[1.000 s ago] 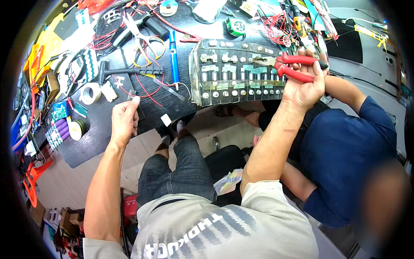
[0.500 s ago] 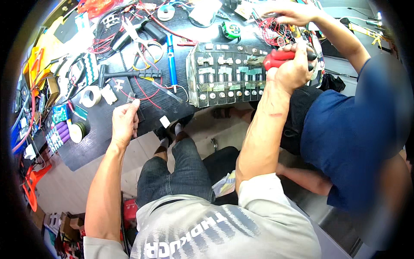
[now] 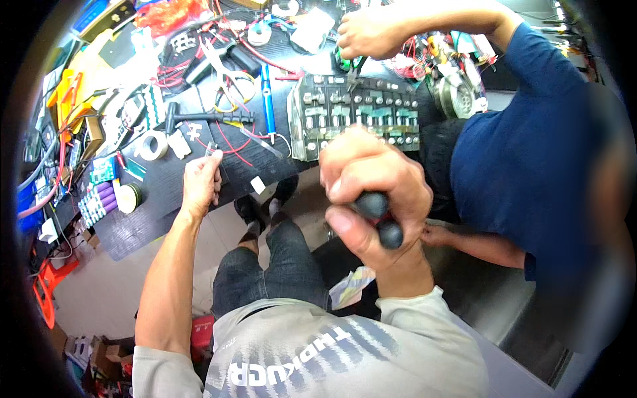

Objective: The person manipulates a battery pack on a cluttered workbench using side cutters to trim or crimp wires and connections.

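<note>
My right hand [image 3: 378, 192] is raised high over the table's front edge, fingers wrapped round pliers [image 3: 373, 205]. Only the black handle ends show plainly; my fist hides most of the tool. Beyond the fist lies a dark block with rows of metal terminals, like a battery pack [image 3: 318, 116]. A grey metal tip [image 3: 353, 78] shows over its far side; whether it belongs to the pliers, I cannot tell. At the table's front edge, my left hand [image 3: 201, 180] is closed, thumb and finger pinching a small clear piece [image 3: 210, 148].
A co-worker's hand [image 3: 371, 33] reaches in above the pack from the right. Scissors [image 3: 225, 76], a black hammer [image 3: 206, 116], a blue pen-like tool [image 3: 267, 99], a tape roll [image 3: 153, 145] and purple cells [image 3: 99, 202] lie on the dark table [image 3: 149, 222].
My right hand has swung left and closer to me with the pliers, their handle ends turned toward me. The co-worker's hand has moved left over the pack's far side. My left hand keeps its pinch.
</note>
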A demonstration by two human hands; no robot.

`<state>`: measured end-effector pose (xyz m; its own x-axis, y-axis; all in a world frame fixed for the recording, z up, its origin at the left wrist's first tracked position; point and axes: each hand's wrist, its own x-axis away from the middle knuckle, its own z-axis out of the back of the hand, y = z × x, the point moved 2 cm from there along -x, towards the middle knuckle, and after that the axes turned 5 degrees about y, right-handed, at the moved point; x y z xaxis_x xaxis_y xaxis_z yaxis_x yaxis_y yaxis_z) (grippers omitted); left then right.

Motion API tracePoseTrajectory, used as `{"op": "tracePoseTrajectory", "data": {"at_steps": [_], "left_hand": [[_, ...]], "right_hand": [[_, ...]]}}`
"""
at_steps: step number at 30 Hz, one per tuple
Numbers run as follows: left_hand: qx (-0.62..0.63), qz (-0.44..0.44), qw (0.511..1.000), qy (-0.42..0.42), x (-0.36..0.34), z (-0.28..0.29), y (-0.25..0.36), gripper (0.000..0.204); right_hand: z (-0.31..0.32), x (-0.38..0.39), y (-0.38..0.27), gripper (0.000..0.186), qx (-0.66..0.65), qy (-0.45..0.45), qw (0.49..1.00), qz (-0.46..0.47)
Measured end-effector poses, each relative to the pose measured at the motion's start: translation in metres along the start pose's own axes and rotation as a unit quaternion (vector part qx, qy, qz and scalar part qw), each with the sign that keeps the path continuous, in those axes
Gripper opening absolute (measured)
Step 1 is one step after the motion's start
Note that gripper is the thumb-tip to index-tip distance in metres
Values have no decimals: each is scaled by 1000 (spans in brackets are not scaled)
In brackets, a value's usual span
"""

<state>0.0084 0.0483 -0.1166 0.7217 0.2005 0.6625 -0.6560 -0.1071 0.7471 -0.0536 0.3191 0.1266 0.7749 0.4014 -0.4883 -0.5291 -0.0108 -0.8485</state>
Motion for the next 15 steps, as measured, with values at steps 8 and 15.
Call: {"op": "tracePoseTrajectory", "data": {"at_steps": [8, 15], "left_hand": [[113, -15, 984, -137, 61, 3, -33, 43], [264, 172, 931, -185, 168, -12, -85, 44]], "right_hand": [[-70, 87, -16, 20, -157, 118, 957, -213], [-123, 120, -18, 73, -183, 15, 916, -357]]}}
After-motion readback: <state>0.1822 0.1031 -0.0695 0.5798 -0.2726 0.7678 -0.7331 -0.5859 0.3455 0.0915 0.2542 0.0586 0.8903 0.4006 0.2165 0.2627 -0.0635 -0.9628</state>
